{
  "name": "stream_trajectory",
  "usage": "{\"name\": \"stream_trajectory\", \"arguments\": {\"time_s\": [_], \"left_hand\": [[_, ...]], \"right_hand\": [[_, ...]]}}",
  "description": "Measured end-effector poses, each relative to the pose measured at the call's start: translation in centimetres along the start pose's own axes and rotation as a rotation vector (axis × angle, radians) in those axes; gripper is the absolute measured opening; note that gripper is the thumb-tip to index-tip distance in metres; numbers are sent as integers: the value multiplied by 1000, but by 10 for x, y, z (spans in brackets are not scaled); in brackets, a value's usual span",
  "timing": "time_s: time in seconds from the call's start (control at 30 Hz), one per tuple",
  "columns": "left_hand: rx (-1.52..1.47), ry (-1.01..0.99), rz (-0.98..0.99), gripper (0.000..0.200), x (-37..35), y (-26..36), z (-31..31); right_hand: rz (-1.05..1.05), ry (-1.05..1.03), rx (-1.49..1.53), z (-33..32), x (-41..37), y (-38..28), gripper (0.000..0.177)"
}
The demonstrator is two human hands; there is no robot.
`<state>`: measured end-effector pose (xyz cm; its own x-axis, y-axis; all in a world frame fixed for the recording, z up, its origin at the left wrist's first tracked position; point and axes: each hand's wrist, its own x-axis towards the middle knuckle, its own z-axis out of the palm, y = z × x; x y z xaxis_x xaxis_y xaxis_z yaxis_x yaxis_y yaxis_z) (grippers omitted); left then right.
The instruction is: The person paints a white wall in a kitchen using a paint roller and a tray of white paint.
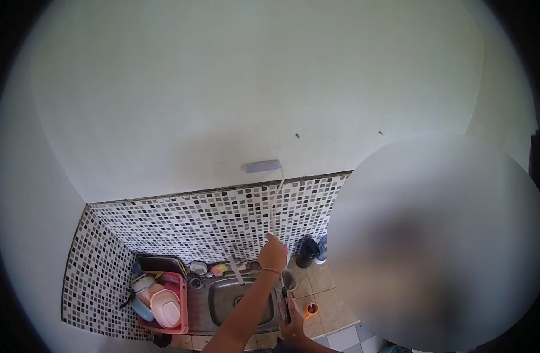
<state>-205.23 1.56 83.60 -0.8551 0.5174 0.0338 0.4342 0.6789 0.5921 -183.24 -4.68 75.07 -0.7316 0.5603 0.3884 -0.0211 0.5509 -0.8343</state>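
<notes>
A paint roller [263, 166] with a pale sleeve touches or nearly touches the white wall [223, 106] just above the mosaic tiles. Its thin pale handle rod runs down to my left hand [273, 255], which is closed round it, a bracelet at the wrist. Lower down, my right hand [292, 320] is wrapped round the dark grip at the rod's bottom end. Both hands are over the right side of the steel sink [226, 294].
A pink dish rack [183, 306] full of plastic containers stands left of the sink. The faucet [236, 269] rises at the sink's back. An orange cup [311, 310] and a black container [306, 253] are on the tiled counter. A large blurred area covers the right.
</notes>
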Motion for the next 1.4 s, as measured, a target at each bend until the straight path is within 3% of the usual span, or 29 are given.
{"name": "stream_trajectory", "arguments": {"time_s": [0.1,0.2,0.27,0.33,0.4,0.5,0.6,0.73,0.83,0.87,0.97,1.07,1.17,1.2,1.3,1.4], "left_hand": [[25,41,35,63,5,12,-14],[3,207,86,48,34,39,-49],[-7,387,168,41,56,71,-91],[42,614,244,37,81,100,-127],[-22,549,230,26,78,133,-183],[-42,459,224,26,74,142,-213],[9,483,227,40,68,113,-176],[-46,287,119,27,40,61,-91],[-46,267,107,22,23,46,-68],[-50,264,114,21,20,49,-73],[-127,276,203,21,19,59,-91],[-235,390,391,24,30,71,-110],[-459,381,461,22,20,98,-156],[-557,348,459,19,17,107,-167],[-517,514,496,18,1,138,-205],[-374,543,490,22,22,145,-211]], "right_hand": [[-58,93,-73,10,8,-1,77],[-114,143,-5,5,54,-31,74],[-32,160,158,15,93,-30,75],[4,182,432,4,136,-83,78],[92,115,681,-13,163,-123,76],[185,-55,1134,-19,163,-122,63],[284,-378,1414,-23,147,-85,44],[506,-754,1793,-15,85,-6,56],[666,-751,1719,-10,54,10,63],[726,-666,1664,-13,54,2,60],[609,-504,1451,-14,67,-11,53],[330,-475,995,-62,98,-51,38],[323,-323,488,-85,119,-83,23],[299,-193,448,-85,122,-82,21],[170,83,324,-78,131,-105,28],[222,-8,508,-74,140,-136,28]]}}
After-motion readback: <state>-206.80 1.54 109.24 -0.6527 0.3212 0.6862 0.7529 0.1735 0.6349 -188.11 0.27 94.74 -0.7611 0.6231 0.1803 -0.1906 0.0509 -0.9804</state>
